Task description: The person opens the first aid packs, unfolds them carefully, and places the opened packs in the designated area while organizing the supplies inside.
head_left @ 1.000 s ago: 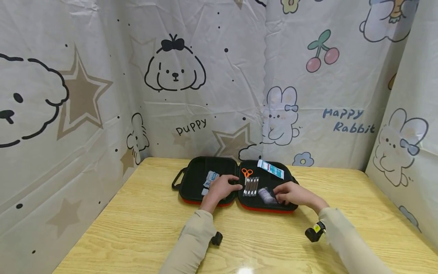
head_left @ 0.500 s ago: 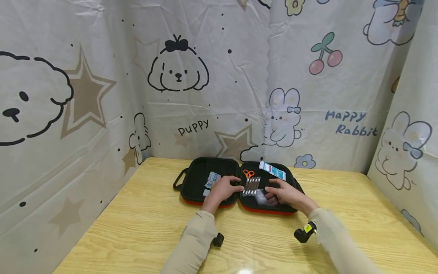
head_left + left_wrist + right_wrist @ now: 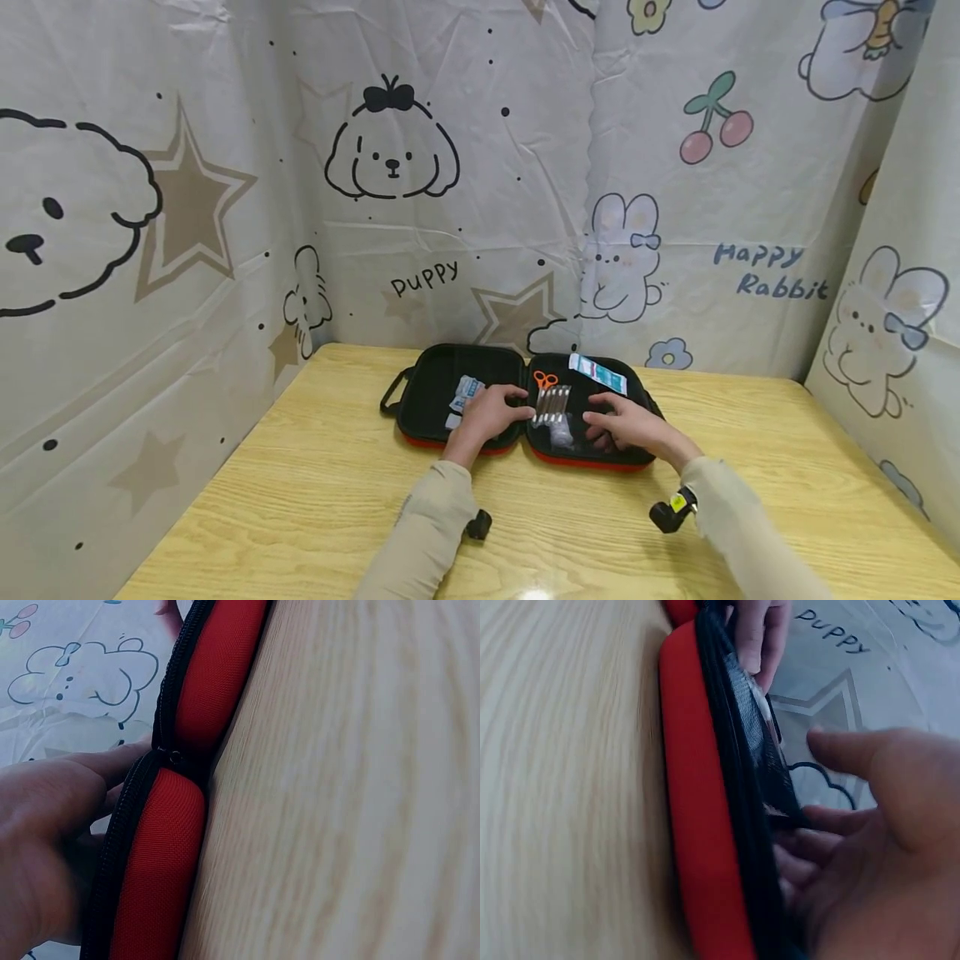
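Note:
A black-lined zip case with a red shell (image 3: 592, 462) lies spread flat on the table. My left hand (image 3: 491, 414) rests over its left half, thumb and index finger apart, the thumb reaching to a pack of cotton swabs (image 3: 553, 403). White-and-blue packets (image 3: 468, 388) show beside that hand. My right hand (image 3: 633, 425) is over the right half, thumb raised; in the right wrist view its fingers (image 3: 840, 819) reach in at the edge of a dark mesh pocket (image 3: 784, 787). A clear-wrapped white bundle (image 3: 560, 435) lies just below the swabs.
Orange-handled scissors (image 3: 546, 380) and a teal-and-white packet (image 3: 597, 375) lie in the case's right half. A carry handle (image 3: 392, 393) sticks out at the left. Wooden table (image 3: 555, 525) surrounds the case, with a printed curtain (image 3: 450, 225) behind.
The clear-wrapped white bundle has shifted left, up to the swabs. My right hand has moved left and its fingers have come away from the bundle. My left hand has stayed in place.

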A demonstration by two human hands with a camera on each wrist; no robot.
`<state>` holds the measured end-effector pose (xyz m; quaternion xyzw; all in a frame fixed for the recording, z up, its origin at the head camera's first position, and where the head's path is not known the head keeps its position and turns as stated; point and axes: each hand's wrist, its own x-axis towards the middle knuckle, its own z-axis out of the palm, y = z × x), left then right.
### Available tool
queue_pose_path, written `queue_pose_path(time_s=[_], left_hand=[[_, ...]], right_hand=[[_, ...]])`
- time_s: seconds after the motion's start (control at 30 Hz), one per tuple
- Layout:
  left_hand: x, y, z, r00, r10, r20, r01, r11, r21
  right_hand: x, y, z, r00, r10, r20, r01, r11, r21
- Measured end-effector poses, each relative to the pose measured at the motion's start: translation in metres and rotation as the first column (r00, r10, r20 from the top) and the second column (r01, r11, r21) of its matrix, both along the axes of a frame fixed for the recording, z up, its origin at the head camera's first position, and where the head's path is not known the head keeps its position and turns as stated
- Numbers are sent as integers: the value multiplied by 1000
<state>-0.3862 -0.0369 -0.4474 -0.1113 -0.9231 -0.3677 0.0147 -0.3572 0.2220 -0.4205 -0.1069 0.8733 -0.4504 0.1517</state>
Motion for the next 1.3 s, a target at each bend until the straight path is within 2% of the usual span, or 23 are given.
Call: queue_pose_path(time_s=[0.07, 0.13, 0.2, 0.27, 0.63, 0.87, 1.13, 1.3], left_hand=[[-1, -1, 1, 1000, 1, -6, -1, 1000, 0], [-1, -3, 1, 1000, 3, -11, -3, 1000, -1], [-1, -4, 1, 1000, 2, -8, -2, 1000, 5], [-1, -4, 1, 1000, 1, -6, -1, 1000, 6], [-1, -4, 0, 1000, -3, -1, 3, 1000, 8], [-1, -4, 3, 1000, -2, -1, 2, 1000, 2], [-1, 0, 1, 1000, -10, 1, 10, 1000, -10], [-2, 1, -2, 1000, -8, -7, 8, 1000, -14]], right_hand=[[2, -2, 6, 991, -17, -129, 36, 989, 146], [3, -4, 11, 967, -20, -253, 86, 964, 250], [3, -6, 13, 944, -22, -330, 125, 948, 294], [1, -9, 14, 930, -26, -367, 143, 944, 297], [-14, -28, 8, 924, -52, -378, 139, 968, 208], [-24, -38, 4, 945, -28, -327, 80, 986, 146], [-30, -52, -3, 947, -25, -319, 82, 982, 167], [-33, -64, -7, 936, 0, -353, 78, 976, 205]])
